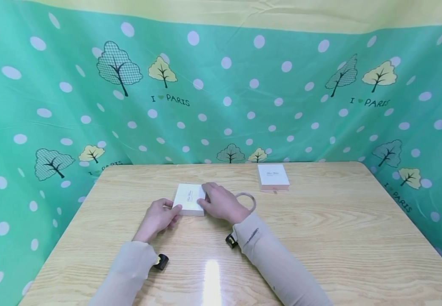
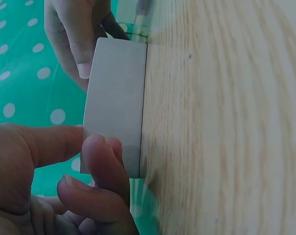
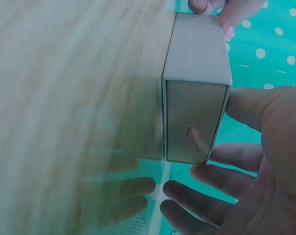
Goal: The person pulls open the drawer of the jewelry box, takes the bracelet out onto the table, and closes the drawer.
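Observation:
A small white box (image 1: 188, 197) with printed lettering on its lid lies flat on the table, between both hands. My left hand (image 1: 161, 214) holds its near left corner, thumb on the top edge and fingertips against the side (image 2: 116, 93). On the other side my right hand (image 1: 222, 203) grips the right end, thumb over the top edge and fingers toward the far corner. In the right wrist view, the box end is a recessed drawer front (image 3: 193, 122) with a small pull tab. Beside the right wrist is a pale bangle-like ring (image 1: 252, 199), partly hidden by that wrist.
A second white box (image 1: 273, 176) of the same look lies near the table's back edge, right of centre. The wooden table (image 1: 339, 238) meets a green dotted curtain (image 1: 301, 106) at the back and sides. A bright reflection lies near the front.

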`<action>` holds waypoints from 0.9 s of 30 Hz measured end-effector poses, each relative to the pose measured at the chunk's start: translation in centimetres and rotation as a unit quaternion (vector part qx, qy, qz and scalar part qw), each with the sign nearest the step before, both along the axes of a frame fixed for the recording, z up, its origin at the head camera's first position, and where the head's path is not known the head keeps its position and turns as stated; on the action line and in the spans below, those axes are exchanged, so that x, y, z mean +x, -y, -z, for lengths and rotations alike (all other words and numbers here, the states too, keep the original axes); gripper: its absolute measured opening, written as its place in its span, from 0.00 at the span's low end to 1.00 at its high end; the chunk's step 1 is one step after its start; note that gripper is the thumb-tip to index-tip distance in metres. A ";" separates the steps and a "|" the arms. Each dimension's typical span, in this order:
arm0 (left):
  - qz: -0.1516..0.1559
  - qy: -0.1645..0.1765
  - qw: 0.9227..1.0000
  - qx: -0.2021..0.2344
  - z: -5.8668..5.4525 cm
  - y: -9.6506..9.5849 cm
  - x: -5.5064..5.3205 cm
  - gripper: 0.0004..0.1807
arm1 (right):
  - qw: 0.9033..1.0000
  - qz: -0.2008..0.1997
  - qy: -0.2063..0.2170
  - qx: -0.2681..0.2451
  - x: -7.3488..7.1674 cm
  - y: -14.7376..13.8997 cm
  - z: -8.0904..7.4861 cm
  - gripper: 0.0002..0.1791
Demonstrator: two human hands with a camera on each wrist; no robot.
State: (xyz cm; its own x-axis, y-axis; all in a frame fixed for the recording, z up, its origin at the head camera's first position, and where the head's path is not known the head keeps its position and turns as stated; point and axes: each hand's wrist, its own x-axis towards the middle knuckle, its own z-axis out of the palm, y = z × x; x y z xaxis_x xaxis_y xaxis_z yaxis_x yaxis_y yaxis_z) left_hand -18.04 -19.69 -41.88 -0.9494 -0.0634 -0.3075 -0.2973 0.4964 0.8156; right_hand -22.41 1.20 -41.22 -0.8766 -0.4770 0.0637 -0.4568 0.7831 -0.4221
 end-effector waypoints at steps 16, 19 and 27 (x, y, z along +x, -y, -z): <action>0.005 -0.002 1.000 0.002 -0.3 -0.3 0.1 0.20 | 1.000 0.007 -0.010 0.022 0.3 -0.1 0.1 0.26; 0.006 -0.006 1.000 0.001 -0.3 -0.3 0.1 0.22 | 1.000 0.009 -0.012 0.022 0.3 -0.1 0.1 0.25; 0.012 -0.010 1.000 -0.017 -0.2 -0.4 0.1 0.26 | 0.999 0.011 -0.020 0.034 0.5 -0.2 -0.3 0.21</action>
